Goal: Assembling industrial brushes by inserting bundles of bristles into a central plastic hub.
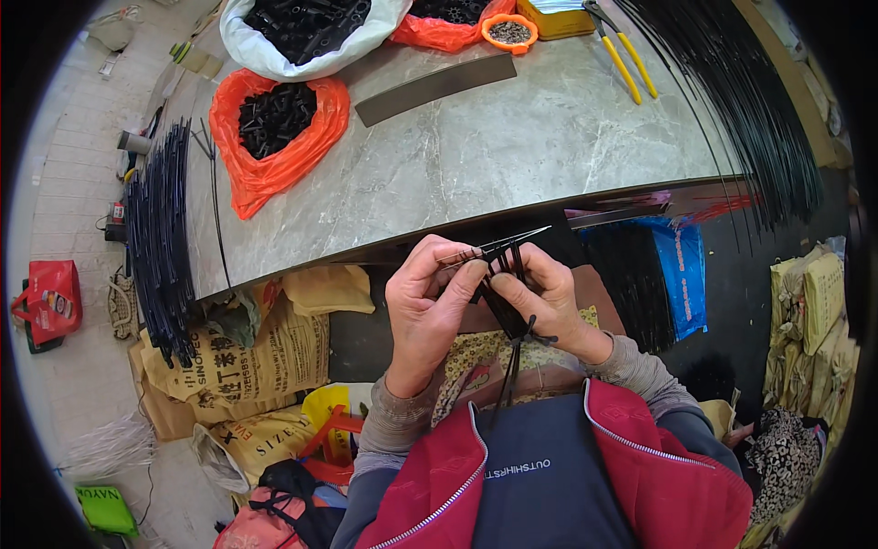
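Holding: left hand (422, 306) and right hand (547, 302) both closed on a bundle of thin black rods (504, 297), just below the bench (512, 137) edge.
Handling: likely light, stiff, springy and slippery; best pinched near the tied middle.
Pose: forearms raised, palms facing, thumbs pressing inward.
Nearby: orange bag (274, 137) of black parts, yellow-handled pliers (626, 59).

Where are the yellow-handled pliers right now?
In the head view, the yellow-handled pliers lie at the table's far right, beside the yellow box and black rods.
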The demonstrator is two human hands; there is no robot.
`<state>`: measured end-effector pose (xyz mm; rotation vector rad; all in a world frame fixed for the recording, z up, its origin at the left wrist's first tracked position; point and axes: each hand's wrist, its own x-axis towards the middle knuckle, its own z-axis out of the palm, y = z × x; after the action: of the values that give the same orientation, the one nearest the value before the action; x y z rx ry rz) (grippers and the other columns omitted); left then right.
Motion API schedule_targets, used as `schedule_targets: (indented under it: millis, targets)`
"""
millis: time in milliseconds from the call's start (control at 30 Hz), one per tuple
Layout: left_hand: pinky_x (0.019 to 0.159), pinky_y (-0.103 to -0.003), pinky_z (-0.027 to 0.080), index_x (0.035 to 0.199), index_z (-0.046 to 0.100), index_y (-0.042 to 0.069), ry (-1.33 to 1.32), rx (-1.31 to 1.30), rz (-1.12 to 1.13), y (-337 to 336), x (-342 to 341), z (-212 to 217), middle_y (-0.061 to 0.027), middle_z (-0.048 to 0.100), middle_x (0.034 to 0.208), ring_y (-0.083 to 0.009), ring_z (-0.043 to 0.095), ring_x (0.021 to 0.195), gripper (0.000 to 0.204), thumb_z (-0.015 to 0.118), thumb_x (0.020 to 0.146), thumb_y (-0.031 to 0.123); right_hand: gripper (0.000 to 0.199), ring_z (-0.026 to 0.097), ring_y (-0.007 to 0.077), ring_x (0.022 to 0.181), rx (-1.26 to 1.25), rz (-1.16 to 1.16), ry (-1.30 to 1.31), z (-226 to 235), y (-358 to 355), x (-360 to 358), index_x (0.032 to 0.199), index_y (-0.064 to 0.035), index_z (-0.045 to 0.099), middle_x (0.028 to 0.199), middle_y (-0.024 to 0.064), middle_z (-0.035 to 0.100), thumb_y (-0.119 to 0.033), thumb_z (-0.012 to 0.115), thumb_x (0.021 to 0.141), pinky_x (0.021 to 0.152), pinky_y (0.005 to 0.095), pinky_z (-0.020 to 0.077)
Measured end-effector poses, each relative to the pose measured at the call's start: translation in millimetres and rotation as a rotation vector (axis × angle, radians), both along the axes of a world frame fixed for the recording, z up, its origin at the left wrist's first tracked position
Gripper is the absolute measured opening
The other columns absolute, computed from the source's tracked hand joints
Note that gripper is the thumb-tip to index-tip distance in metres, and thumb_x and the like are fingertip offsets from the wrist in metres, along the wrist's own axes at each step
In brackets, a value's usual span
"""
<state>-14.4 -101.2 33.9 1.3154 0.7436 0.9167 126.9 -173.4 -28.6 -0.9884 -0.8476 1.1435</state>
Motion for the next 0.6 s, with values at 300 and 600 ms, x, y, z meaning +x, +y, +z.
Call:
schedule_targets:
  millis: [300, 600]
  targets:
    - [0.062, -0.019, 0.050, 0.103, 0.065, -0.005, -0.057, -0.002, -0.012, 1.3, -1.0, -4.3, -0.0021, 0.057, 0.096, -0.0054, 0.060, 0.075, 0.010, 0.065, 0.092, -0.004, 0.013, 0.064, 0.0066, 0.079, -0.040, 0.083, 0.009, 2.7, 1.7, 2.4, 0.105, 0.0008, 0.060, 0.090, 0.0018, 0.066, -0.002, 0.067, 0.094, 0.069, 0.0218, 0.0517]
    - [0.064, -0.021, 0.053, 0.106, 0.067, -0.006, -0.125, -0.217, 0.024, -3.0, -7.9, -2.7, -0.0076, 0.067, 0.098, -0.0089, 0.065, 0.077, 0.016, 0.068, 0.090, -0.005, 0.012, 0.066, 0.0083, 0.077, -0.070, 0.083, -0.015, 1.6, 2.1, 1.5, 0.103, 0.0008, 0.062, 0.086, 0.0025, 0.068, -0.004, 0.068, 0.094, 0.067, 0.0222, 0.0528]
